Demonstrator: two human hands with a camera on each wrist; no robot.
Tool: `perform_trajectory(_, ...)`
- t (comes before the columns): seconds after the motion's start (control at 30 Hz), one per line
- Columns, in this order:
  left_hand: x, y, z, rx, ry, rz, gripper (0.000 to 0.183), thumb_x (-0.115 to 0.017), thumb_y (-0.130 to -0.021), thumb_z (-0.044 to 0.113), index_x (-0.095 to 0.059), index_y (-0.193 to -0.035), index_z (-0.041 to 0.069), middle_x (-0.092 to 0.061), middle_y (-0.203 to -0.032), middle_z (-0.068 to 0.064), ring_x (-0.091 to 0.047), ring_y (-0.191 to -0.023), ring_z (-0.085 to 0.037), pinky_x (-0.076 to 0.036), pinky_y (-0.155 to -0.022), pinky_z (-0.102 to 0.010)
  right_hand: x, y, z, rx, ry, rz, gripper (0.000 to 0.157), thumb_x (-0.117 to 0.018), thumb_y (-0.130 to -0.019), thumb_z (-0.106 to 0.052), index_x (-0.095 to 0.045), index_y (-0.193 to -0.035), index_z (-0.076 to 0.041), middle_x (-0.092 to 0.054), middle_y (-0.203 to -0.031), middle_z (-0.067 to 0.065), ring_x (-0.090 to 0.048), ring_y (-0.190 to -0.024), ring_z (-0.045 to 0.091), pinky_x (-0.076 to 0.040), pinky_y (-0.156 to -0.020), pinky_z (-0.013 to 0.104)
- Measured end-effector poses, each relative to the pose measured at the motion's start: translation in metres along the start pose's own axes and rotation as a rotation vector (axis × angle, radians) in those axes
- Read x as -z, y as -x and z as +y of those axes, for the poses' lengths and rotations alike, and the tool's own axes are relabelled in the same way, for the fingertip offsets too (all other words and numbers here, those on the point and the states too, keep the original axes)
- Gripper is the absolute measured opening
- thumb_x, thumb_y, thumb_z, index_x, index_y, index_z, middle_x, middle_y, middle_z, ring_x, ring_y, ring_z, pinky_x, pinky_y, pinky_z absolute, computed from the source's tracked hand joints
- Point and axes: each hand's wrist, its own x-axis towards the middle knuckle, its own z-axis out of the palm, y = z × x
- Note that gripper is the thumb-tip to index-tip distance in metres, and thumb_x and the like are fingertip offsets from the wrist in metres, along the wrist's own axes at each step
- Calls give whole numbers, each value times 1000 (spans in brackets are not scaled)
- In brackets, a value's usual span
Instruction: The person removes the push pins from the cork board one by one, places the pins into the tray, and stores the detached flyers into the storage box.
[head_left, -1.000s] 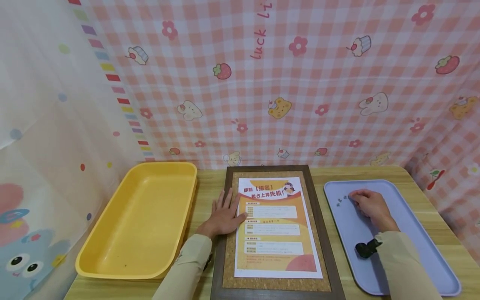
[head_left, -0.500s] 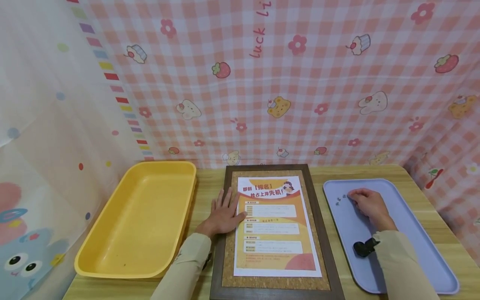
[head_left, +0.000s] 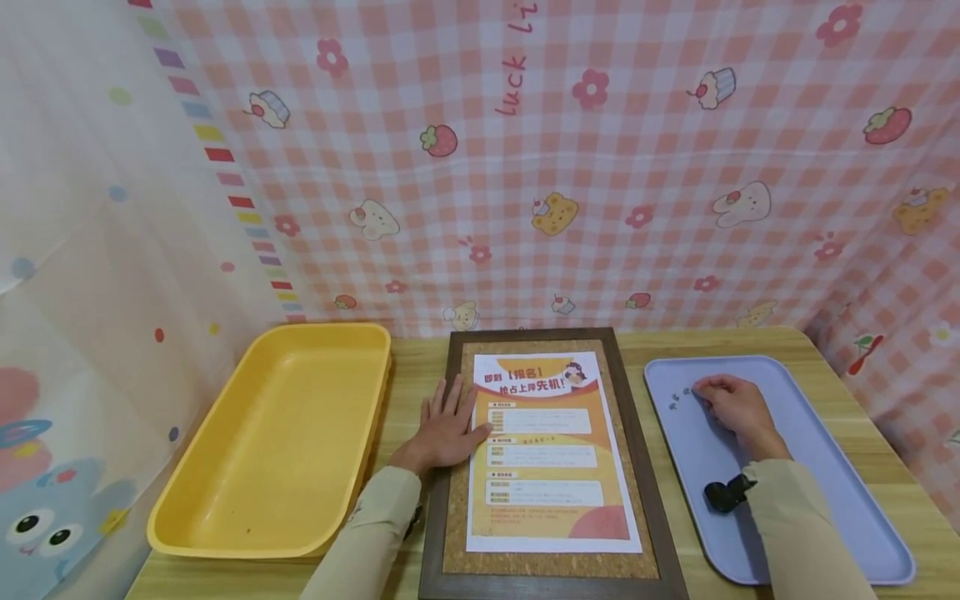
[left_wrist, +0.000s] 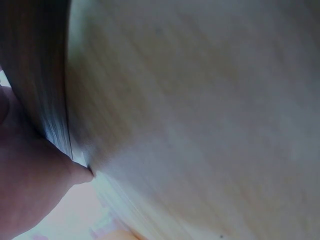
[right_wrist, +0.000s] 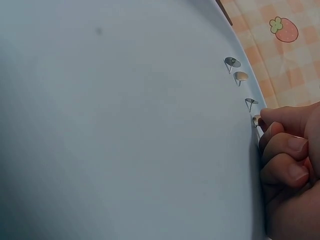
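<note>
A printed poster (head_left: pixel 536 467) lies on a cork board (head_left: pixel 551 562) with a dark brown frame (head_left: pixel 648 483). My left hand (head_left: pixel 442 431) rests with spread fingers over the frame's left side, its thumb touching the poster's edge. To the right, my right hand (head_left: pixel 738 412) is low over the far part of a light purple tray (head_left: pixel 817 517). In the right wrist view its thumb and index finger pinch a metal thumbtack (right_wrist: pixel 257 120), partly hidden by the fingertips. Three more thumbtacks (right_wrist: pixel 240 77) lie in a row beside it, points down against the tray.
A deep yellow tray (head_left: pixel 277 450) stands left of the board on the wooden table (head_left: pixel 416 358). A pink checked cloth (head_left: pixel 480 167) hangs behind the table. A black wrist device (head_left: pixel 726 495) sits at the right sleeve, above the purple tray.
The head view has shifted very slightly. My left hand stays on the board's left side, and my right hand remains at the thumbtacks with almost no movement.
</note>
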Motion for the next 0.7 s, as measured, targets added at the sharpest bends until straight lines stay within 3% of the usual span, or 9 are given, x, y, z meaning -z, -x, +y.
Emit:
perform_trajectory(0.53,1,2,1,1,13,1,71,-35,-97,51,-7,-152,15,8,-157,-10,14,-141,-35,2,-109,-60,3,6,-9,-6,-72,-3,37,-51,-94,-34,-56,-118,-6,-56,-77,-2,-48,-60,9,-42,-52,27)
perform_trajectory(0.7,-1,1,-1,2,10,-7,72,-35,-97,51,-6,-152,15,10,-157,-10,16,-141,-35,4,-109,-60,-2,6,-21,38,-24,13,44,-56,-92,-40,-58,-119,-6,-54,-73,-5,-47,-62,8,-42,-53,27)
